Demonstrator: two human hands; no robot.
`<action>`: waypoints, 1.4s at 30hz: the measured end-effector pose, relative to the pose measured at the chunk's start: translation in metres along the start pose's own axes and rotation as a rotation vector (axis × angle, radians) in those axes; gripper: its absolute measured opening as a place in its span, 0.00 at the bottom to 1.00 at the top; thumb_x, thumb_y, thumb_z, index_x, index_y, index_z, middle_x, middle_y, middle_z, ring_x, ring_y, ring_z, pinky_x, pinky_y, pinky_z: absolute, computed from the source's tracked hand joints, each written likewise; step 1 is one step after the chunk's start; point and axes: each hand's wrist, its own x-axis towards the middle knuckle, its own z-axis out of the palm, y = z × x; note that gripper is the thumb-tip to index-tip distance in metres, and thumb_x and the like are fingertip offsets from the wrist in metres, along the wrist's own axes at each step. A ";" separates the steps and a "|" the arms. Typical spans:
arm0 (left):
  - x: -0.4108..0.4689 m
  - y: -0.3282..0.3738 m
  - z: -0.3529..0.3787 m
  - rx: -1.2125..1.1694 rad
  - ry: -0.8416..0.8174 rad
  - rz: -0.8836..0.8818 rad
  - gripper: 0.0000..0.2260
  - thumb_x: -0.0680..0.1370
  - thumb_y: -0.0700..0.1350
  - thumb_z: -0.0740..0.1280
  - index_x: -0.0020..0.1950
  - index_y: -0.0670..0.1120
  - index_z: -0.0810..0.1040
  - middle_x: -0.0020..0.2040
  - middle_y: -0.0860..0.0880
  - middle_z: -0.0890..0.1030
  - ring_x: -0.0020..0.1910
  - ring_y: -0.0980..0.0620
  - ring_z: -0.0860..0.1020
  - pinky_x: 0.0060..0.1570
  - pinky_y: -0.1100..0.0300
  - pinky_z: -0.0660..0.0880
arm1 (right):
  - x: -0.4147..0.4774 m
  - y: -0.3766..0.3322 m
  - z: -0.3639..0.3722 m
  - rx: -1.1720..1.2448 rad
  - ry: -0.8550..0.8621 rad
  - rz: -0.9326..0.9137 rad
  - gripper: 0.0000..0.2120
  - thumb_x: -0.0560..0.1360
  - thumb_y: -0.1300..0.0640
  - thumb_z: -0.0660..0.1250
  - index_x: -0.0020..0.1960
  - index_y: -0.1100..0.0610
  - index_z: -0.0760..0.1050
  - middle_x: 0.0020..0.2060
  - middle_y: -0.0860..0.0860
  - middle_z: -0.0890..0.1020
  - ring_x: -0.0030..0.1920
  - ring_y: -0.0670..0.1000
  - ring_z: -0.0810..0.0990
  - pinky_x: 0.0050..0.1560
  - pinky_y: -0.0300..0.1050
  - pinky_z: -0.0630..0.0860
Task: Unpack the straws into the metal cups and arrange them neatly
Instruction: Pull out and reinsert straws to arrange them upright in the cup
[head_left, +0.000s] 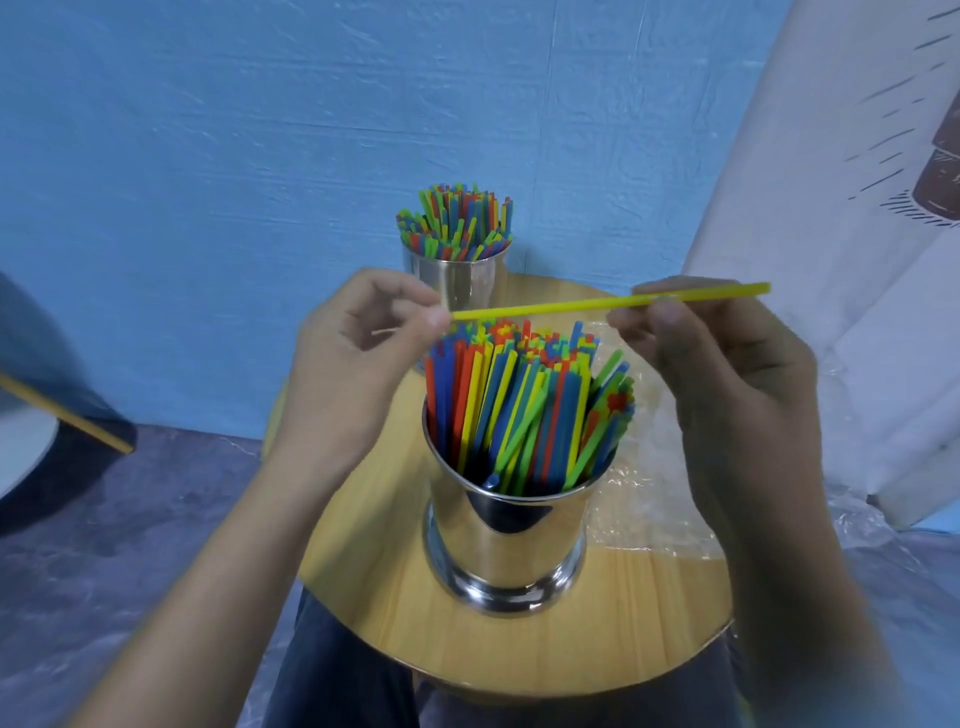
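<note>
I see both hands up over the near metal cup, each pinching one yellow straw that lies level across its packed straws. My left hand nips the straw's left tip between thumb and forefinger. My right hand grips it nearer the other end, other fingers curled. The far cup, also full, stands behind on the round wooden worktop. Crumpled clear wrapping lies just right of the near cup, under my right wrist.
</note>
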 end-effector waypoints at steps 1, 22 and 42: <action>-0.003 0.002 0.001 0.085 -0.061 0.031 0.05 0.76 0.44 0.75 0.48 0.52 0.80 0.42 0.58 0.82 0.46 0.59 0.81 0.51 0.63 0.76 | 0.001 0.000 -0.003 0.022 0.041 0.002 0.05 0.81 0.56 0.68 0.48 0.51 0.82 0.42 0.50 0.86 0.48 0.53 0.85 0.55 0.48 0.79; 0.012 0.029 0.003 0.690 -0.442 0.288 0.08 0.75 0.53 0.74 0.51 0.62 0.79 0.51 0.60 0.78 0.54 0.58 0.71 0.57 0.70 0.64 | -0.001 -0.007 -0.005 -0.279 -0.104 -0.003 0.05 0.81 0.60 0.66 0.49 0.59 0.79 0.40 0.54 0.84 0.43 0.52 0.85 0.46 0.49 0.82; 0.039 0.040 -0.004 -0.364 -0.004 0.057 0.07 0.81 0.41 0.67 0.50 0.53 0.82 0.44 0.53 0.81 0.41 0.54 0.79 0.43 0.60 0.77 | -0.006 0.000 -0.001 -0.600 -0.259 -0.037 0.04 0.78 0.47 0.70 0.46 0.45 0.82 0.47 0.40 0.84 0.56 0.48 0.81 0.55 0.57 0.77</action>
